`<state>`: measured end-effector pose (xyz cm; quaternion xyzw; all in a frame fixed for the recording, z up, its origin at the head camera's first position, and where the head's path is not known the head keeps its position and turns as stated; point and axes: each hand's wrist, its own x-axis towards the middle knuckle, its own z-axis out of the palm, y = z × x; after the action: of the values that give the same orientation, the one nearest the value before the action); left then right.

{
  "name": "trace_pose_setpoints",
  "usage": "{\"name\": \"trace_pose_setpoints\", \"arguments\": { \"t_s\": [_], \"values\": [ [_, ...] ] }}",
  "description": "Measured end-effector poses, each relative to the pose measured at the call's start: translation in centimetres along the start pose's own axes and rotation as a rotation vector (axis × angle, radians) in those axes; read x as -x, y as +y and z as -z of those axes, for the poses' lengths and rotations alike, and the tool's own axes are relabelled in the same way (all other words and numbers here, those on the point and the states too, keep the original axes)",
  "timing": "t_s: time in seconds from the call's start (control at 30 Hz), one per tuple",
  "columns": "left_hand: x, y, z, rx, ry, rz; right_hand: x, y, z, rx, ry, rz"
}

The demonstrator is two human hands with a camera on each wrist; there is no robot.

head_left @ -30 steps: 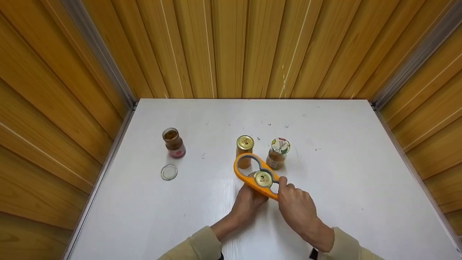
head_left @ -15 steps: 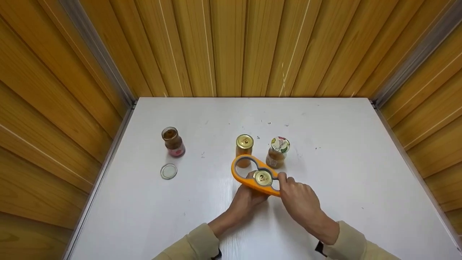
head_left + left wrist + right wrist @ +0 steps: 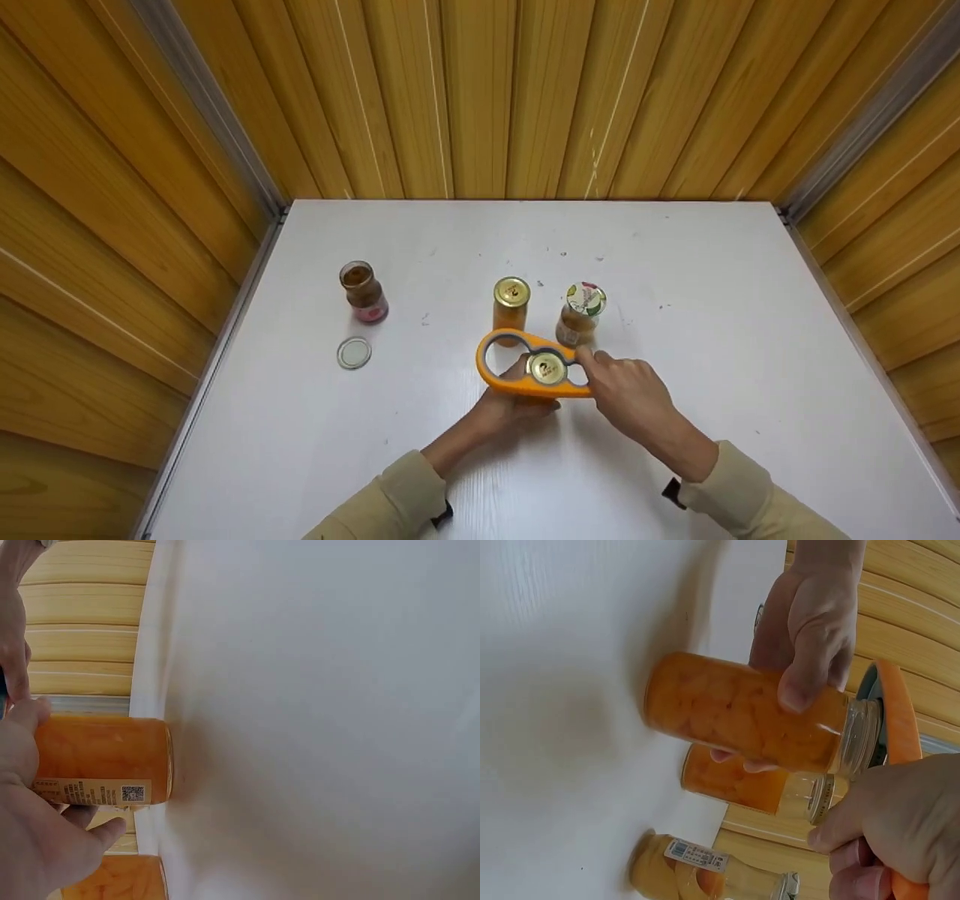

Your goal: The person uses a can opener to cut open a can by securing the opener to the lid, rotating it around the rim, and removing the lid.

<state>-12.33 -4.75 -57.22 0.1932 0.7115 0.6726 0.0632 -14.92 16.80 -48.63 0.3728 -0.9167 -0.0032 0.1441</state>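
Clasping the gold-lidded jar (image 3: 731,709), the left hand (image 3: 510,409) lay around eight o'clock from its lid (image 3: 547,368); past three, the right hand (image 3: 630,391) gripped the orange opener (image 3: 517,385) encircling it, another jar (image 3: 511,294) standing at eleven.

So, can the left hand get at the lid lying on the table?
Probably not while the left hand grips the jar, though nothing appears to stand between hand and lid.
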Motion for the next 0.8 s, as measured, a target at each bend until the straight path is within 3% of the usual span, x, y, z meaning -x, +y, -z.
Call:
{"name": "trace_pose_setpoints", "arguments": {
  "t_s": [0.03,0.1,0.23,0.37,0.63,0.73,0.8],
  "values": [
    [-0.1,0.0,0.2,-0.063,-0.008,-0.043,-0.1,0.2,0.0,-0.001,0.003,0.013],
    [-0.4,-0.2,0.6,-0.085,-0.039,-0.06,-0.4,0.7,-0.1,-0.007,0.009,0.042],
    [-0.8,-0.5,1.3,-0.104,-0.078,-0.023,-0.9,1.4,-0.5,-0.039,0.037,0.116],
    [-1.1,-0.6,2.2,-0.186,-0.148,0.024,-1.4,2.1,-0.8,-0.071,0.069,0.175],
    [-2.0,-0.2,4.5,-0.368,-0.325,0.005,-2.5,2.9,-0.8,-0.103,0.037,0.245],
    [-2.5,0.0,5.2,-0.353,-0.386,0.017,-2.7,3.1,-0.7,-0.087,0.036,0.259],
    [-2.8,0.0,5.6,-0.242,-0.43,0.048,-2.8,3.3,-0.6,-0.087,0.037,0.269]
  ]
}}
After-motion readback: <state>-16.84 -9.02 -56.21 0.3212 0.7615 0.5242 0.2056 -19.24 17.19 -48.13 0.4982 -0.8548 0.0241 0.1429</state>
